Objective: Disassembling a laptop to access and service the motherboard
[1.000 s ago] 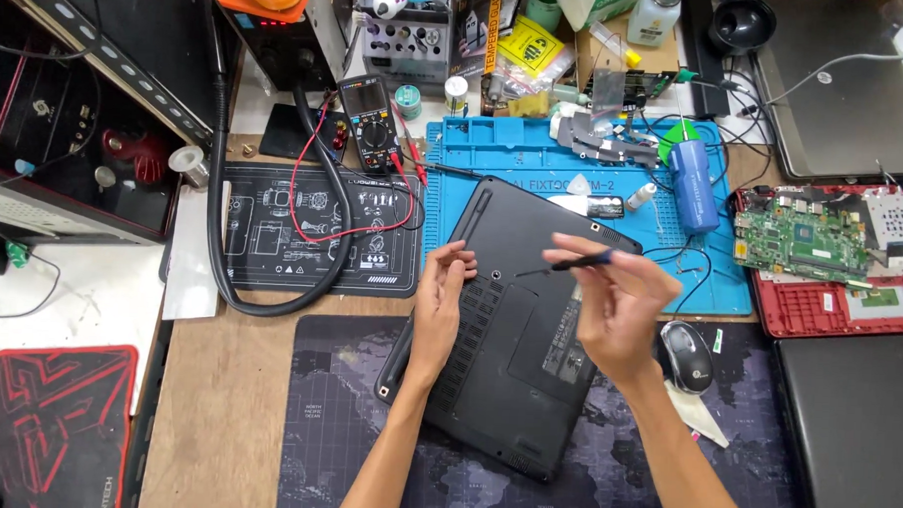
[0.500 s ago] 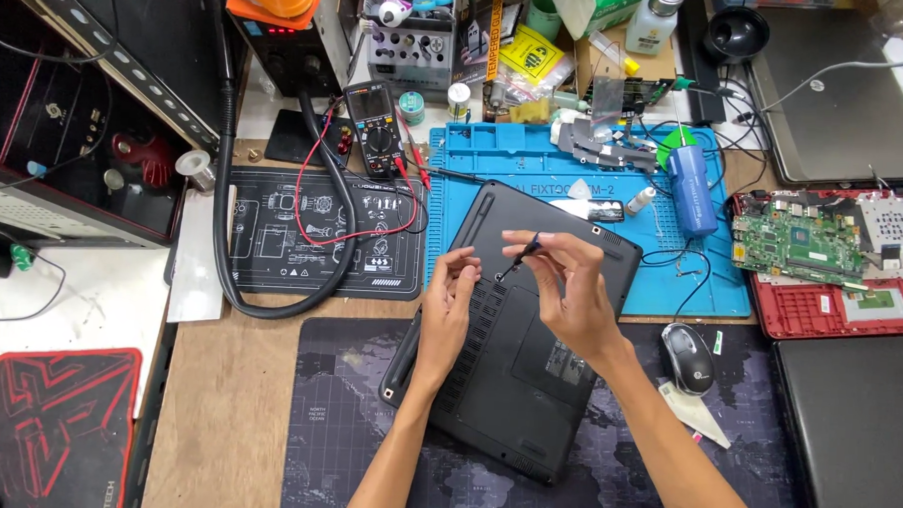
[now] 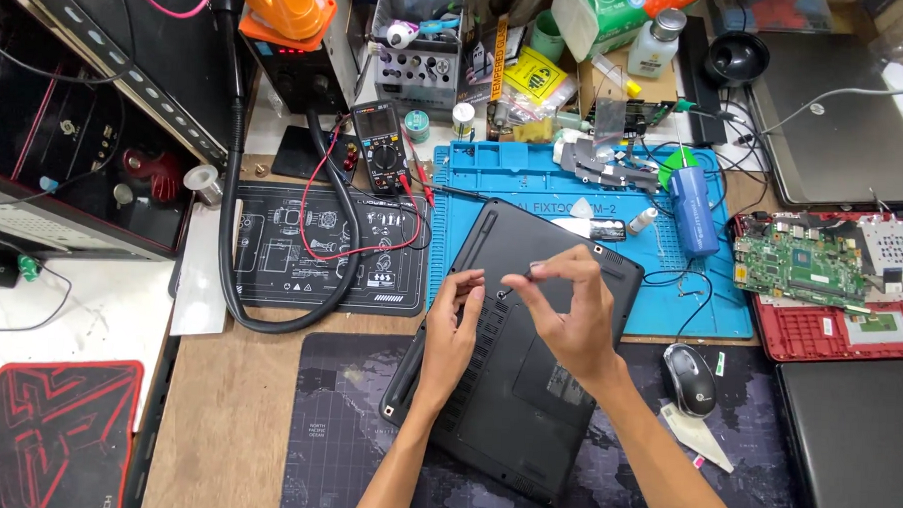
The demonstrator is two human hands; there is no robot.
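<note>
Head view, yellow label (image 3: 535, 75) behind laptop (image 3: 513, 346)

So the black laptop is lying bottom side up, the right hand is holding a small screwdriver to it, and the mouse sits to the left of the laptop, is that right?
Not quite. The head view shows the mouse to the right of the black laptop, not the left. The rest holds: the laptop lies bottom side up and the right hand holds a small screwdriver to it.

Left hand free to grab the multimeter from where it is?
Probably yes. The left hand rests on the laptop base, holding nothing visible. The multimeter lies up-left past the black mat; only its red leads and a black hose lie between.
</note>
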